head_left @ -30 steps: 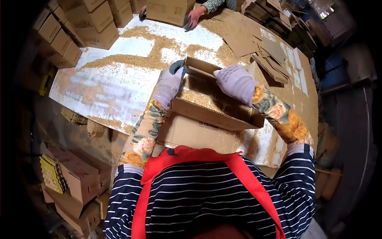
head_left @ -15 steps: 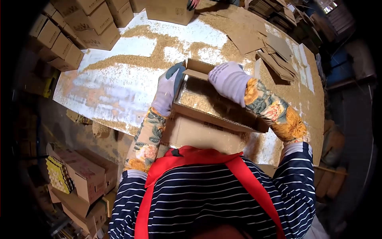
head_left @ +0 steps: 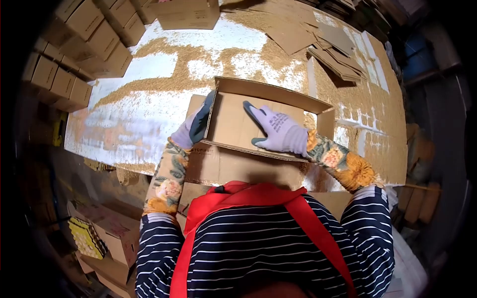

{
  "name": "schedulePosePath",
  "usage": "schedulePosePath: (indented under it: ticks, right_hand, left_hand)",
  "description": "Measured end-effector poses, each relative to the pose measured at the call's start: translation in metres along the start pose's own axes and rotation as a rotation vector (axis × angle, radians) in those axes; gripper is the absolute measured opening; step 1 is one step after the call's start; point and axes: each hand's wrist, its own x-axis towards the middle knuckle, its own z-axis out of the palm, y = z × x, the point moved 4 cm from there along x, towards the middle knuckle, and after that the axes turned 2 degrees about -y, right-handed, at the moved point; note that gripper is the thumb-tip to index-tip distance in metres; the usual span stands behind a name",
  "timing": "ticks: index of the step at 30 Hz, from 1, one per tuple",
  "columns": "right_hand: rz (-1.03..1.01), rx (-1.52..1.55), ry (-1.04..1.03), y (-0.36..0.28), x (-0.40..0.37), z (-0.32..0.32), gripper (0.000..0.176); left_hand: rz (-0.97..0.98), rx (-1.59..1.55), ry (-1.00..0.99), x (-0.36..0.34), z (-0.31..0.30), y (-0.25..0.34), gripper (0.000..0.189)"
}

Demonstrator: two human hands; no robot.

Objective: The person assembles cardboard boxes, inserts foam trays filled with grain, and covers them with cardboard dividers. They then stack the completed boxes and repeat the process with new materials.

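"So, what's on the table (head_left: 141, 107)?"
"Flat cardboard (head_left: 231, 168) on the wearer's side, an open-topped carton (head_left: 271, 90) over it."
"What touches that?"
"Left hand (head_left: 193, 126) against its outer left end; clamped, I can't tell. Right hand (head_left: 279, 133) inside, spread apart."

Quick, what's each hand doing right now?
Left hand: against the box's left end; can't tell how closed.
Right hand: open, fingers spread, over the cardboard inside; holding nothing.
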Motion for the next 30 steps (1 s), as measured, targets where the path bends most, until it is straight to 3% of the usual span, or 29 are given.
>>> schedulePosePath:
  ticks: [2, 3, 4, 7, 9, 11, 13, 14, 15, 18, 20, 23, 24, 25, 26, 30]
  right_hand:
    - [-0.009, 0.018, -0.006, 0.011, 0.006, 0.004, 0.084]
    - [-0.035, 0.022, -0.022, 0.010, 0.005, 0.002, 0.084]
    - [-0.020, 0.006, -0.030, 0.011, 0.000, -0.002, 0.082]
    - [-0.130, 0.299, 0.047, 0.029, -0.036, -0.047, 0.083]
    - [-0.094, 0.636, 0.511, 0.064, -0.097, -0.072, 0.080]
    - [-0.046, 0.684, 0.744, 0.112, -0.154, -0.074, 0.095]
    - [0.198, 0.671, 0.454, 0.130, -0.177, -0.017, 0.120]
    - [0.314, 0.883, 0.338, 0.114, -0.171, 0.002, 0.136]
    - [0.144, 0.669, 0.335, 0.094, -0.163, 0.006, 0.142]
    - [0.166, 0.535, 0.413, 0.090, -0.150, 0.028, 0.127]
    - [0.269, 0.006, 0.220, 0.079, -0.139, 0.009, 0.105]
    - [0.281, 0.002, 0.262, 0.085, -0.136, 0.012, 0.090]
    - [0.126, 0.204, 0.446, 0.094, -0.137, 0.028, 0.092]
    - [0.092, 0.296, 0.453, 0.097, -0.138, 0.037, 0.091]
    - [0.102, 0.377, 0.461, 0.098, -0.140, 0.048, 0.087]
    - [0.188, 0.509, 0.494, 0.108, -0.132, 0.058, 0.072]
  left_hand:
    - [-0.282, 0.141, -0.035, 0.015, 0.024, 0.024, 0.049]
    - [-0.473, 0.464, -0.105, 0.023, 0.021, 0.012, 0.047]
    - [-0.517, 0.332, 0.120, 0.030, 0.020, 0.000, 0.050]
    - [-0.464, 0.380, 0.114, 0.040, 0.014, -0.009, 0.054]
    - [-0.562, 0.535, 0.112, 0.040, 0.030, 0.016, 0.052]
    - [-0.398, 0.507, 0.135, 0.041, 0.026, 0.010, 0.053]
    - [-0.411, 0.552, 0.139, 0.041, 0.020, 0.002, 0.055]
    - [-0.421, 0.594, 0.160, 0.041, 0.016, -0.002, 0.063]
    - [-0.432, 0.636, 0.183, 0.041, 0.014, -0.005, 0.070]
    - [-0.441, 0.667, 0.159, 0.041, 0.020, 0.002, 0.075]
    - [-0.418, 0.721, 0.182, 0.040, 0.019, -0.001, 0.077]
    - [-0.454, 0.773, 0.168, 0.032, 0.012, -0.004, 0.086]
    - [-0.503, 0.396, 0.094, 0.029, 0.013, -0.006, 0.090]
    - [-0.516, 0.020, 0.031, 0.028, 0.016, -0.006, 0.094]
    - [-0.440, 0.372, -0.045, 0.030, 0.015, -0.010, 0.099]
    - [-0.432, 0.603, 0.024, 0.034, 0.013, -0.016, 0.098]
